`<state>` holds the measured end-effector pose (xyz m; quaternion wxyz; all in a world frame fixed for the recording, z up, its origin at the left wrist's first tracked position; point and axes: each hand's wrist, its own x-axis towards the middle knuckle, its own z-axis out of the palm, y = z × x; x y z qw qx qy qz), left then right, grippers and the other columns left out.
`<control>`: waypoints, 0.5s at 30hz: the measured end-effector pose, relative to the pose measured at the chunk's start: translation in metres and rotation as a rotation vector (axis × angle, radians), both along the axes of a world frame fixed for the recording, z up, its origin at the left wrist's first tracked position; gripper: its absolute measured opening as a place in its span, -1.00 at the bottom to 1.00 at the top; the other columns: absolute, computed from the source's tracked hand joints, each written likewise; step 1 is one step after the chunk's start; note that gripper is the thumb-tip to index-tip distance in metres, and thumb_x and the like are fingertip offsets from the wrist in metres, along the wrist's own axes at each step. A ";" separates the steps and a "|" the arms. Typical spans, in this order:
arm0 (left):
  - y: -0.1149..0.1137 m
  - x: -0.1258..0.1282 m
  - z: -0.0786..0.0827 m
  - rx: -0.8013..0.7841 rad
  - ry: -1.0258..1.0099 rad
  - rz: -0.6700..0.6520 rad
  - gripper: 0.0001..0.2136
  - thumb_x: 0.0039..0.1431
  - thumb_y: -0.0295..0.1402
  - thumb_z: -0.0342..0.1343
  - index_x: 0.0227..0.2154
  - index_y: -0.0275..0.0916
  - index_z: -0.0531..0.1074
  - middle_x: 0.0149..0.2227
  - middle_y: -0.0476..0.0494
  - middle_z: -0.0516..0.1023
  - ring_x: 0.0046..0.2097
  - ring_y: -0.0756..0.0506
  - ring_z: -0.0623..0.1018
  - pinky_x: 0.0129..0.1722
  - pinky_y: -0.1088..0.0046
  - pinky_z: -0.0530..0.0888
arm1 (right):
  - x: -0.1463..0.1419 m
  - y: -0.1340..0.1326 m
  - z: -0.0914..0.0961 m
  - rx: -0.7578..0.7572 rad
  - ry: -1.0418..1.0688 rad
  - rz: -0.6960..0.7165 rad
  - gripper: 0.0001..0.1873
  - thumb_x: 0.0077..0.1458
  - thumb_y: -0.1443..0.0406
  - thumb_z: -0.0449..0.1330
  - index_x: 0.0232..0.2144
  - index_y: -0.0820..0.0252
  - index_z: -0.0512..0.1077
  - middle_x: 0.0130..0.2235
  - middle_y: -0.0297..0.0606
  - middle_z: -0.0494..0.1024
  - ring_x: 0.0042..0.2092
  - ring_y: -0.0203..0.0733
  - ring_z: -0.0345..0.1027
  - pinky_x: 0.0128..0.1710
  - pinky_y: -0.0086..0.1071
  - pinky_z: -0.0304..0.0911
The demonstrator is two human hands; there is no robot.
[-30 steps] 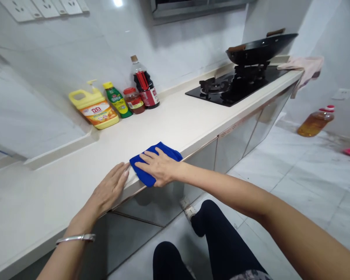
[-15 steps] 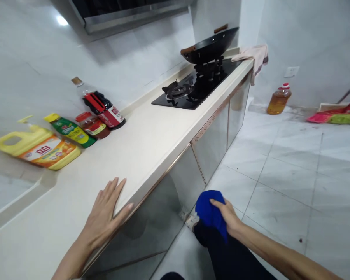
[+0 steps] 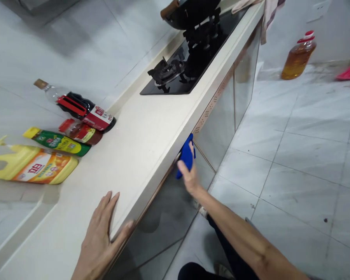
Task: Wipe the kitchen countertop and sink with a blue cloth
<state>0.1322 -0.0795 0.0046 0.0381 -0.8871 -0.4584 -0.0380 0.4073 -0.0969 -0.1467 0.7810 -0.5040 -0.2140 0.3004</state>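
My left hand (image 3: 100,237) lies flat on the cream counter (image 3: 140,144), fingers apart and thumb hooked over the front edge. My right hand (image 3: 188,177) grips a blue cloth (image 3: 187,154) and presses it against the counter's front edge, just above the mirrored cabinet doors (image 3: 221,120).
A yellow detergent jug (image 3: 32,169), a green bottle (image 3: 58,142), a red-lidded jar (image 3: 80,132) and a dark sauce bottle (image 3: 81,109) stand by the wall. Farther along is a black gas hob (image 3: 189,58) with a wok (image 3: 186,11). An oil bottle (image 3: 299,56) stands on the tiled floor.
My right hand took the blue cloth off the countertop, dropped low near my leg, then rose to the counter's front edge. The view tilted and moved along the counter.
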 end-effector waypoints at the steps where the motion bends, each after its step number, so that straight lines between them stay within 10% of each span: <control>1: -0.001 0.001 0.001 -0.001 0.001 0.004 -0.31 0.27 0.08 0.03 0.40 0.19 -0.03 0.49 -0.12 0.07 0.46 -0.33 0.14 0.37 -0.30 0.24 | -0.015 0.010 -0.001 -0.006 -0.182 -0.074 0.04 0.14 -0.24 0.08 0.44 0.24 -0.02 0.35 0.06 0.26 0.42 0.25 -0.01 0.34 0.32 0.02; 4: -0.001 0.001 0.002 0.001 0.010 0.017 -0.31 0.26 0.06 0.05 0.40 0.19 -0.01 0.48 -0.11 0.09 0.45 -0.36 0.17 0.35 -0.33 0.25 | -0.069 0.018 -0.011 -0.051 -0.539 -0.205 0.13 0.19 -0.19 -0.04 0.48 0.32 -0.45 0.51 0.10 -0.29 0.51 0.33 -0.51 0.36 0.48 -0.28; 7: 0.001 -0.003 0.002 -0.006 0.012 0.028 -0.30 0.24 0.05 0.06 0.40 0.19 0.00 0.48 -0.10 0.09 0.45 -0.38 0.18 0.34 -0.34 0.25 | -0.133 -0.003 -0.029 -0.067 -0.694 -0.150 0.23 0.12 -0.18 0.00 0.46 0.46 -0.49 0.51 0.17 -0.32 0.50 0.42 -0.50 0.37 0.45 -0.25; 10: 0.004 -0.006 0.002 -0.022 0.034 0.035 -0.27 0.20 0.06 0.08 0.41 0.19 -0.02 0.49 -0.08 0.07 0.44 -0.40 0.19 0.33 -0.33 0.27 | -0.193 -0.029 -0.056 0.024 -0.953 -0.080 0.32 -0.02 -0.27 0.12 0.47 0.48 -0.24 0.49 0.17 -0.13 0.49 0.46 -0.46 0.39 0.42 -0.28; 15: 0.001 -0.004 0.003 -0.024 0.026 0.075 -0.28 0.19 0.08 0.06 0.39 0.26 0.00 0.49 0.03 0.06 0.44 -0.37 0.19 0.34 -0.29 0.23 | -0.217 -0.036 -0.099 0.264 -1.315 -0.011 0.00 -0.14 -0.44 0.14 0.23 -0.11 0.39 0.44 -0.40 0.18 0.51 0.21 -0.61 0.44 0.30 -0.53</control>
